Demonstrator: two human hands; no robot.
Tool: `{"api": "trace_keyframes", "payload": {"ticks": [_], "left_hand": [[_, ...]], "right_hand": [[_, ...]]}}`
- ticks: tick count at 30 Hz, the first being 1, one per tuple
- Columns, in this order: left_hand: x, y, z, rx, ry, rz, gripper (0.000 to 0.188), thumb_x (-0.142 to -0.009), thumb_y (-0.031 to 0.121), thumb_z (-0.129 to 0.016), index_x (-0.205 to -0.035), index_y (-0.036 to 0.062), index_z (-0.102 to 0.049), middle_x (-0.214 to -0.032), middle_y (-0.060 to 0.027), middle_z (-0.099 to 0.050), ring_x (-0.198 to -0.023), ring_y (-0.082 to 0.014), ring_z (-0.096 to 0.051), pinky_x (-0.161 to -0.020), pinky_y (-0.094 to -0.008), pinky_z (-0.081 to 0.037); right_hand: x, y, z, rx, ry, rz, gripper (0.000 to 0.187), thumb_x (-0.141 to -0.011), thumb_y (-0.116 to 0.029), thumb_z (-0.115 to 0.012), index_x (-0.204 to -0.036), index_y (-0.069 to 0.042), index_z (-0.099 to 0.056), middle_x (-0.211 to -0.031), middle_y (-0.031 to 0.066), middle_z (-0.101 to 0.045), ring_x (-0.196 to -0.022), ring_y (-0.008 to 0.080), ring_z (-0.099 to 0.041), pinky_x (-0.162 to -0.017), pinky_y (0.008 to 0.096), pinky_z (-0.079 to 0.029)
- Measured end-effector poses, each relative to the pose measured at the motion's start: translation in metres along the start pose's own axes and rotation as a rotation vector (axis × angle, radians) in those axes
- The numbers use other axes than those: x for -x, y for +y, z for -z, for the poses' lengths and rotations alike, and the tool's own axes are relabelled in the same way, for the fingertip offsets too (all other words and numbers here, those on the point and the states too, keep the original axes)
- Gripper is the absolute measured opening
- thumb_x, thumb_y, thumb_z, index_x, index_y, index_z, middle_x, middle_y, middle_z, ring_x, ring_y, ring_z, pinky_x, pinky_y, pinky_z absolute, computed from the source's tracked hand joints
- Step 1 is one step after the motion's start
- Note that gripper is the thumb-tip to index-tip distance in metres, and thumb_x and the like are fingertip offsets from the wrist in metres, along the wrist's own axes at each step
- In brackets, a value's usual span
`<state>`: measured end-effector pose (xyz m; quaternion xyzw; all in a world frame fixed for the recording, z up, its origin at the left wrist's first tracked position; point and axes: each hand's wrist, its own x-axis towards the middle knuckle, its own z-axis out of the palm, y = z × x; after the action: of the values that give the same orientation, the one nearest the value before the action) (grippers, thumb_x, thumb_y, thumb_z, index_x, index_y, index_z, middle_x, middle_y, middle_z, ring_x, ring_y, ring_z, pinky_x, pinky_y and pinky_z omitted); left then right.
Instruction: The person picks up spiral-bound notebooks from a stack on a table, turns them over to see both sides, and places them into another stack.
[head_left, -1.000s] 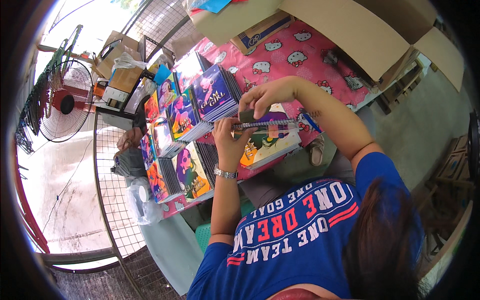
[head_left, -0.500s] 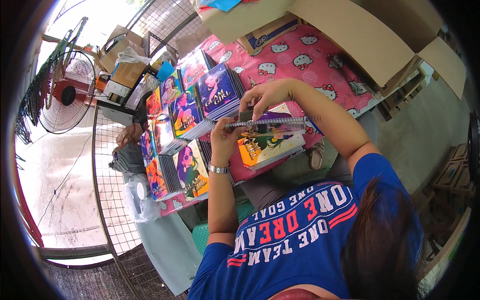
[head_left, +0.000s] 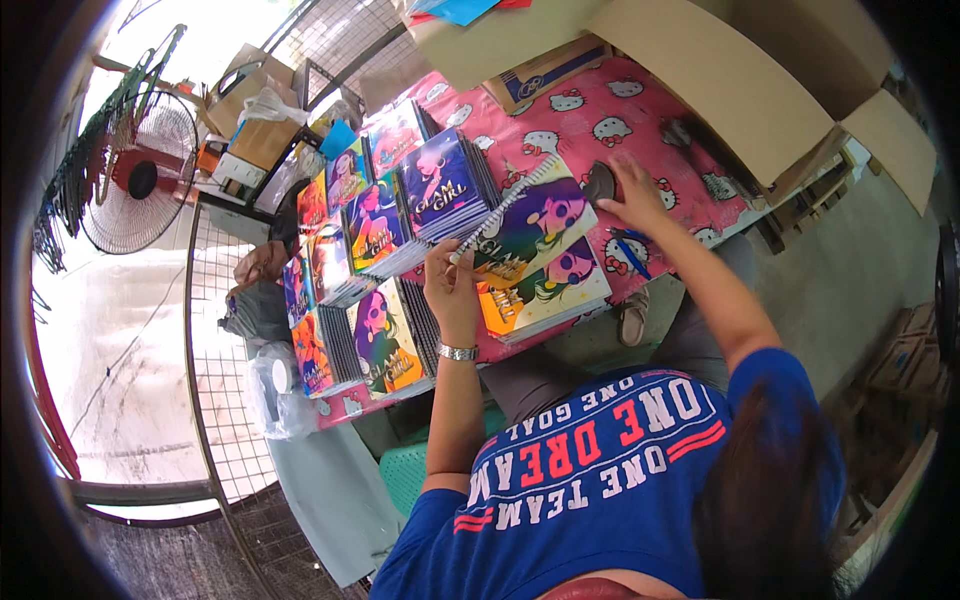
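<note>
My left hand (head_left: 452,300) is closed on the lower corner of a spiral notebook (head_left: 535,225), by its white coil. The notebook has a colourful cover with a drawn woman in sunglasses, and is tilted over a stack of similar notebooks (head_left: 550,295). Off the notebook's right side, my right hand (head_left: 635,200) has a small dark grey piece (head_left: 600,184) between thumb and fingers; its exact kind does not show. Left of my left hand, more notebooks stand in stacks, among them a purple-covered stack (head_left: 435,185) and a white-and-yellow-covered one (head_left: 385,335).
A pink patterned cloth (head_left: 560,120) covers the table. Blue pens (head_left: 632,252) lie near its right edge. An open cardboard box (head_left: 720,90) stands at the far right. A fan (head_left: 140,180) and a plastic bag (head_left: 278,395) are on the left.
The notebook has turned from edge-on to show its cover. My right hand has moved right, away from the coil, with the dark grey piece. My left hand keeps its hold.
</note>
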<state>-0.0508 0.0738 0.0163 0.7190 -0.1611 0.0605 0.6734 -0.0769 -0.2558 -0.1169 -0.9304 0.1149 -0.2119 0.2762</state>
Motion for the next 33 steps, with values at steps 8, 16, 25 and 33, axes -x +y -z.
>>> {"api": "trace_keyframes", "payload": {"ticks": [8, 16, 25, 33], "left_hand": [[0.011, 0.003, -0.015, 0.028, 0.115, -0.037, 0.017, -0.094, 0.012, -0.066, -0.105, -0.0011, -0.062, -0.077, -0.0016, -0.060, -0.062, -0.0074, -0.062, -0.055, -0.0219, -0.054], [0.010, -0.008, -0.003, 0.025, -0.005, 0.073, 0.016, -0.093, 0.006, -0.066, -0.107, -0.0011, -0.064, -0.081, -0.0047, -0.069, -0.064, -0.0076, -0.063, -0.056, -0.0218, -0.053], [0.014, -0.015, -0.002, -0.069, 0.045, -0.078, 0.018, -0.089, -0.006, -0.061, -0.107, -0.0041, -0.065, -0.093, -0.0087, -0.072, -0.079, -0.0112, -0.068, -0.068, -0.0236, -0.055], [-0.003, 0.065, 0.049, -0.458, 0.090, -0.274, 0.021, -0.082, 0.000, -0.073, -0.102, 0.0035, -0.071, -0.093, -0.0075, -0.072, -0.081, -0.0122, -0.069, -0.068, -0.0251, -0.055]], "right_hand": [[0.114, -0.032, 0.032, 0.003, -0.099, -0.068, 0.065, -0.078, -0.025, -0.075, -0.135, -0.007, -0.051, -0.130, 0.0166, -0.054, -0.121, 0.0381, -0.049, -0.103, 0.0467, -0.039], [0.079, -0.184, 0.085, -0.428, -0.002, 0.407, 0.060, -0.074, -0.020, -0.076, -0.129, -0.006, -0.057, -0.122, 0.0121, -0.058, -0.115, 0.0303, -0.053, -0.101, 0.0440, -0.039], [0.065, -0.216, 0.080, -0.533, -0.315, 0.303, 0.058, -0.080, -0.021, -0.074, -0.132, -0.001, -0.056, -0.114, 0.0127, -0.062, -0.101, 0.0262, -0.060, -0.089, 0.0371, -0.046], [0.060, -0.190, 0.093, -0.686, -0.557, 0.296, 0.053, -0.074, -0.018, -0.076, -0.124, -0.003, -0.062, -0.112, 0.0154, -0.063, -0.105, 0.0293, -0.062, -0.095, 0.0356, -0.047]]}}
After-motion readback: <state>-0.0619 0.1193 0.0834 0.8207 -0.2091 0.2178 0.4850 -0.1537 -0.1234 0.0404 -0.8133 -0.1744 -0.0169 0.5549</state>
